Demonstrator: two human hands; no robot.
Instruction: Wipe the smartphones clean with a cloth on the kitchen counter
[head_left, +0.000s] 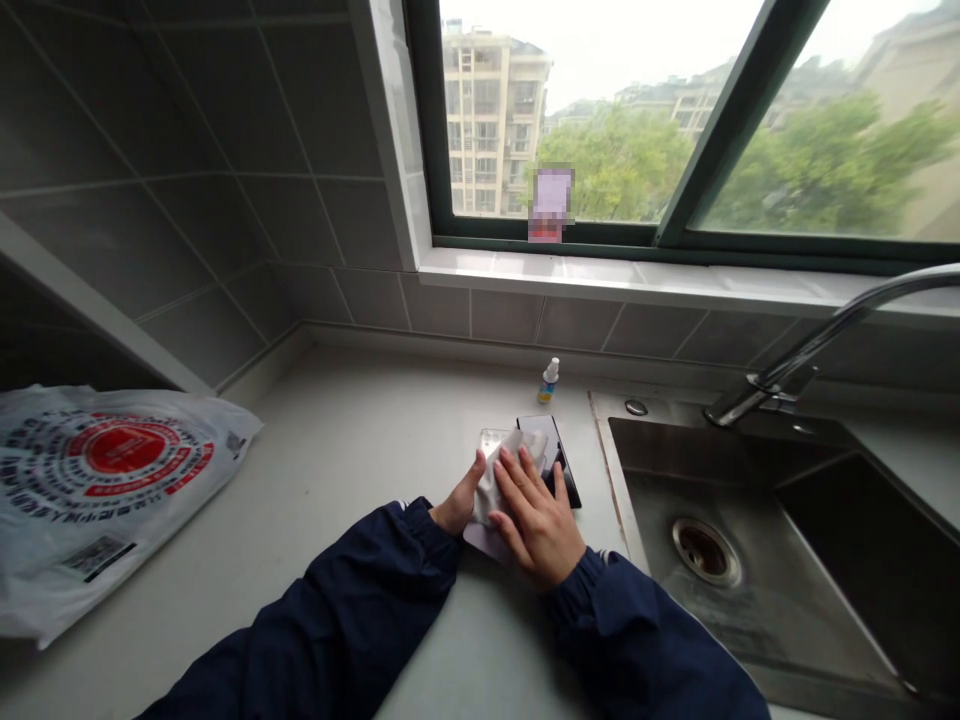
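The right hand (pixel 538 518) is laid flat, not clenched, on a white cloth (pixel 498 478), so the dark phone (pixel 561 452) gets pressed against the surface (pixel 337 480). The left hand (pixel 456 508) is braced at the cloth's edge, grip unclear. A small spray bottle (pixel 550 381) is kept handy just behind.

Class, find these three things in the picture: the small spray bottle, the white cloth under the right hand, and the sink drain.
Small spray bottle (pixel 547 388): head view, on its body.
White cloth (pixel 495 487): head view, on its uncovered part.
Sink drain (pixel 705 551): head view, on its centre.
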